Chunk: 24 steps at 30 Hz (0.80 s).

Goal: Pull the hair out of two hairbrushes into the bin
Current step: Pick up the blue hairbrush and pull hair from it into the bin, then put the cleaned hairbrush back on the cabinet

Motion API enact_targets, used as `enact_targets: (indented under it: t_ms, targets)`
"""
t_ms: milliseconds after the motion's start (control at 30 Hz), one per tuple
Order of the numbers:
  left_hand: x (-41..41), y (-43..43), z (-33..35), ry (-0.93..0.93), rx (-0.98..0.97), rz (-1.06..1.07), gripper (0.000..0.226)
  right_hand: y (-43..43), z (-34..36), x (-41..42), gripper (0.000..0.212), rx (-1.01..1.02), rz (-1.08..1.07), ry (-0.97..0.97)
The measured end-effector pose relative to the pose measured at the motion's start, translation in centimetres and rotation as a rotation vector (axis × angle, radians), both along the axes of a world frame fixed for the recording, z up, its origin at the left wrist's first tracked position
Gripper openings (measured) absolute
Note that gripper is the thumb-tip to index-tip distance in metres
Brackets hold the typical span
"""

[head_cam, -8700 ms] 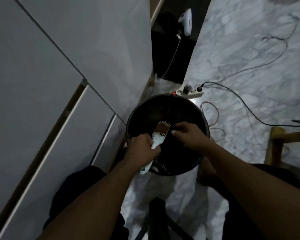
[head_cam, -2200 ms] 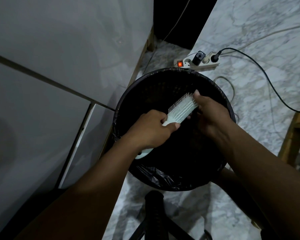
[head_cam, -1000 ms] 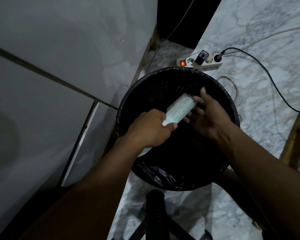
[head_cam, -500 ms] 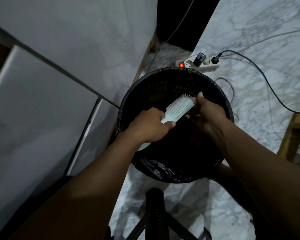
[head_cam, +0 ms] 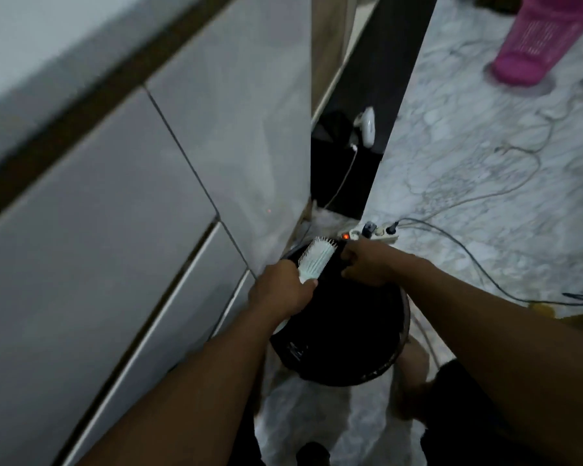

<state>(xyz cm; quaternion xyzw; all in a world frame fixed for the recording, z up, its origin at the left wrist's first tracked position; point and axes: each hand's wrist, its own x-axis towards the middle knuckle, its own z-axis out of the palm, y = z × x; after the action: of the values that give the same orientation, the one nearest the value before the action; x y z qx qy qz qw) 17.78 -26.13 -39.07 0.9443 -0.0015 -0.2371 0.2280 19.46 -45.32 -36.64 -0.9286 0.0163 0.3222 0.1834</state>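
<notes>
pale mint plastic hairbrush (head_cam: 316, 260): bristles up, over round black bin (head_cam: 398, 344) | left hand (head_cam: 280, 294): clenched on handle | right hand (head_cam: 364, 264): curled, contents unclear

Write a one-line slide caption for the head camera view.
Left hand grips a pale hairbrush over a black bin while the right hand works at its bristles.
</notes>
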Motion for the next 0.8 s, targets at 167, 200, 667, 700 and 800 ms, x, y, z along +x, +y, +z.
enact_targets:
  t_ms: [167,200,667,700,800]
  targets:
    - [-0.6,0.9,10.8,-0.178,0.006,0.006,0.053,1.0,12.8,-0.9,0.037,-0.006,0.028,-0.217]
    - [-0.7,1.1,13.2,-0.233,-0.001,0.003,0.051,1.4,15.3,-1.3,0.035,-0.008,0.037,-0.263]
    - [-6.4,12.0,40.2,-0.804,0.044,0.254,0.047,12.4,41.7,-7.0,0.047,0.013,0.175,-0.785]
    - [-6.7,13.4,41.1,-0.824,0.048,0.281,0.046,13.8,42.5,-7.1,0.047,0.026,0.193,-0.799]
    - [-7.8,17.9,42.6,-0.857,0.079,0.373,0.044,18.0,44.2,-7.2,0.047,0.067,0.252,-0.831]
